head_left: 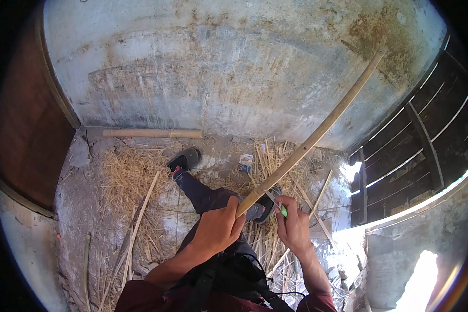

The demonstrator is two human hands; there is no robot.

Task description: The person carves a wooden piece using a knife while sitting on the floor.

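Observation:
My left hand [218,227] is closed around the near end of a long bamboo pole [317,136]. The pole slants up and away to the right, and its far end shows against the stained wall. In my right hand [295,227] is a knife with a green handle [283,209]. Its thin blade [270,196] lies against or very close to the pole's side, just ahead of my left hand. Whether the blade is cutting in cannot be seen. My legs are bent below the pole, with one dark shoe [186,158] on the floor.
Pale shavings [126,179] cover the floor on both sides, with bamboo strips [141,224] among them. A thick bamboo length [152,133] lies along the wall's foot. Near it is a small box [245,163]. A brown door [28,125] stands left, dark slatted boards [408,151] right.

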